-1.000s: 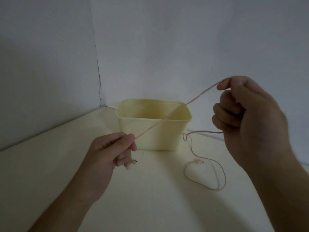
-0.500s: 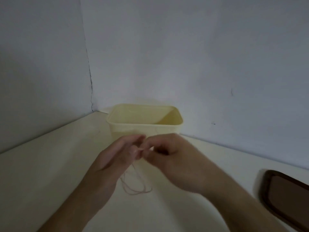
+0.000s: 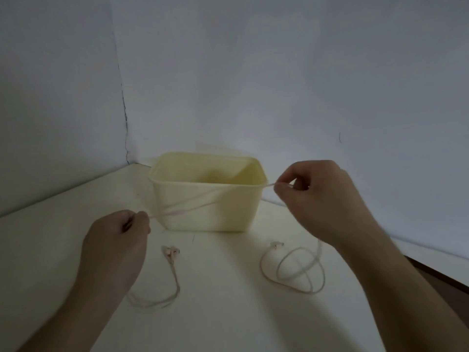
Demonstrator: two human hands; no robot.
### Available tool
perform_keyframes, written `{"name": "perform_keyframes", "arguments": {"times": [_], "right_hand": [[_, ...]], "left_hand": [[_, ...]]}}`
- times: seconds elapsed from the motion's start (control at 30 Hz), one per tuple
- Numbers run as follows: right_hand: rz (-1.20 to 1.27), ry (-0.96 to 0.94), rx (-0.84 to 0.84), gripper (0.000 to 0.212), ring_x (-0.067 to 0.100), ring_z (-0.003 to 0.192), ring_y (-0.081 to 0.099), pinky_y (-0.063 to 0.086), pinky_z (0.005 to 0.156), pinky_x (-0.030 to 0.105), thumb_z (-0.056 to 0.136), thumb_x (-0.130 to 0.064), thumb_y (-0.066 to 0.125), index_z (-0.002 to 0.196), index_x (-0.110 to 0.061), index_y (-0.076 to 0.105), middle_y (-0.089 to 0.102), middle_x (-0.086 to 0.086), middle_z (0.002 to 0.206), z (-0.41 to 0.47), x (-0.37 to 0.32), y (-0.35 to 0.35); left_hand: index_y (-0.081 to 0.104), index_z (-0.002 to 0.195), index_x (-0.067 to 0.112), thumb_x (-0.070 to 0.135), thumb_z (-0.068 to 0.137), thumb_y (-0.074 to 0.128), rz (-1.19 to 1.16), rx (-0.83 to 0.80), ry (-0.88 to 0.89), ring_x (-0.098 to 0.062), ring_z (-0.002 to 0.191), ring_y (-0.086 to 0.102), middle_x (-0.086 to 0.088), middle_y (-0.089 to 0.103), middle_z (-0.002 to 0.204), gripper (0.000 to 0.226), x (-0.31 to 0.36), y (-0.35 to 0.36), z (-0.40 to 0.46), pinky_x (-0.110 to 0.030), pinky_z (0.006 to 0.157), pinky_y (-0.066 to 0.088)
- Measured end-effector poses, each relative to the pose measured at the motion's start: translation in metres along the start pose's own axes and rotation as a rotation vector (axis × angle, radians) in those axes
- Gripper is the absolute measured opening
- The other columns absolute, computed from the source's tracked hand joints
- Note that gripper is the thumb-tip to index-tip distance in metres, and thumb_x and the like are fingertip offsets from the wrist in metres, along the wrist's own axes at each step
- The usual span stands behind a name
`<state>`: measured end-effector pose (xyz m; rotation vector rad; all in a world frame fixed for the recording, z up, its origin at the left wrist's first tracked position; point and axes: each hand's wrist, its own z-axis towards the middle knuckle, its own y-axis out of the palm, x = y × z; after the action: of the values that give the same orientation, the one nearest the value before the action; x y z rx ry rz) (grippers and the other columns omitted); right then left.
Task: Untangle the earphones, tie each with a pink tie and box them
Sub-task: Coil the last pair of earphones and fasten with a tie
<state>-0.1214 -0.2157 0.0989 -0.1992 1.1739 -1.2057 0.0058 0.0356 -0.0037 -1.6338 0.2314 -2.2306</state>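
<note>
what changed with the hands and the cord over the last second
Half a second ago the hands met in front of the box; now the left hand and right hand have drawn apart again, each pinching the earphone cord stretched across the box. The earbuds and a loose coil now lie on the table. The box stayed in its corner.

The pale yellow box [image 3: 206, 199] looks like smooth, slightly glossy plastic. The table [image 3: 63, 240] is matt and smooth. The earphone cable [image 3: 291, 270] seems rubbery plastic, though dim light blurs it.
</note>
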Motion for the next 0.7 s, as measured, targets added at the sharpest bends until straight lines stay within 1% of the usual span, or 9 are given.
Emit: {"name": "perform_keyframes", "arguments": {"times": [0.07, 0.13, 0.2, 0.3, 0.37, 0.43, 0.53, 0.6, 0.7], "right_hand": [[0.065, 0.017, 0.044, 0.019, 0.007, 0.048, 0.055, 0.039, 0.042, 0.012, 0.094, -0.025, 0.068, 0.076, -0.025, 0.075, 0.063, -0.008, 0.055, -0.001, 0.0, -0.001], [0.099, 0.007, -0.033, 0.017, 0.011, 0.051, 0.058, 0.041, 0.045, 0.014, 0.09, -0.02, 0.067, 0.076, -0.023, 0.076, 0.067, -0.005, 0.059, -0.004, -0.006, 0.003], [0.091, -0.019, -0.171, 0.016, 0.006, 0.057, 0.061, 0.044, 0.05, 0.014, 0.089, -0.018, 0.066, 0.077, -0.021, 0.075, 0.069, -0.007, 0.065, -0.009, -0.016, 0.013], [0.026, -0.079, -0.384, 0.019, 0.002, 0.065, 0.059, 0.044, 0.058, 0.016, 0.094, -0.018, 0.058, 0.085, -0.022, 0.074, 0.067, -0.011, 0.073, -0.019, -0.027, 0.035], [-0.015, -0.154, -0.472, 0.021, 0.003, 0.071, 0.059, 0.047, 0.065, 0.021, 0.096, -0.019, 0.054, 0.089, -0.026, 0.072, 0.068, -0.012, 0.081, -0.029, -0.033, 0.051], [-0.015, -0.186, -0.515, 0.022, 0.007, 0.073, 0.061, 0.049, 0.065, 0.026, 0.096, -0.022, 0.054, 0.081, -0.032, 0.067, 0.067, -0.011, 0.079, -0.034, -0.036, 0.061], [-0.041, -0.166, -0.473, 0.015, 0.002, 0.065, 0.055, 0.041, 0.06, 0.02, 0.097, -0.028, 0.059, 0.088, -0.038, 0.065, 0.059, -0.015, 0.067, -0.032, -0.033, 0.06], [-0.084, -0.123, -0.371, 0.013, 0.0, 0.062, 0.056, 0.04, 0.058, 0.016, 0.094, -0.025, 0.061, 0.1, -0.036, 0.065, 0.06, -0.015, 0.065, -0.025, -0.026, 0.049], [-0.09, -0.023, -0.123, 0.014, -0.001, 0.062, 0.061, 0.042, 0.053, 0.013, 0.088, -0.021, 0.066, 0.087, -0.033, 0.071, 0.065, -0.013, 0.061, -0.012, -0.017, 0.026]], "left_hand": [[0.063, 0.075, -0.005, 0.024, 0.097, 0.059, 0.125, -0.036, 0.0, -0.04, 0.059, 0.053, -0.026, 0.054, 0.063, 0.037, -0.006, 0.003, 0.0, -0.038, 0.057, 0.037], [0.069, 0.077, 0.006, 0.026, 0.095, 0.061, 0.259, -0.141, 0.004, -0.033, 0.068, 0.062, -0.015, 0.063, 0.067, 0.028, -0.01, 0.009, -0.003, -0.04, 0.063, 0.046], [0.072, 0.093, 0.023, 0.024, 0.092, 0.062, 0.303, -0.204, 0.068, -0.021, 0.09, 0.065, 0.004, 0.069, 0.091, 0.01, -0.006, 0.012, -0.01, -0.036, 0.075, 0.047], [0.068, 0.122, 0.033, 0.036, 0.086, 0.064, 0.003, -0.287, 0.259, -0.006, 0.115, 0.059, 0.017, 0.066, 0.121, 0.036, 0.002, 0.009, -0.018, -0.028, 0.095, 0.042], [0.072, 0.123, 0.029, 0.053, 0.087, 0.06, -0.303, -0.568, 0.272, -0.01, 0.113, 0.066, 0.009, 0.074, 0.118, 0.045, 0.011, 0.008, -0.025, -0.033, 0.098, 0.048], [0.075, 0.109, 0.021, 0.054, 0.091, 0.06, -0.352, -0.74, 0.237, -0.017, 0.087, 0.072, 0.0, 0.077, 0.09, 0.041, 0.015, 0.012, -0.032, -0.038, 0.083, 0.053], [0.078, 0.087, 0.026, 0.035, 0.097, 0.069, -0.245, -0.603, 0.213, -0.008, 0.045, 0.045, 0.002, 0.05, 0.049, 0.016, 0.012, 0.014, -0.029, -0.026, 0.052, 0.034], [0.076, 0.079, 0.023, 0.027, 0.101, 0.064, -0.147, -0.43, 0.198, -0.006, 0.043, 0.038, 0.004, 0.044, 0.048, 0.025, 0.01, 0.011, -0.022, -0.025, 0.049, 0.027], [0.07, 0.071, 0.017, 0.016, 0.1, 0.058, -0.015, -0.196, 0.108, -0.005, 0.043, 0.044, 0.014, 0.049, 0.045, 0.031, 0.009, 0.007, -0.014, -0.028, 0.051, 0.033]]}}
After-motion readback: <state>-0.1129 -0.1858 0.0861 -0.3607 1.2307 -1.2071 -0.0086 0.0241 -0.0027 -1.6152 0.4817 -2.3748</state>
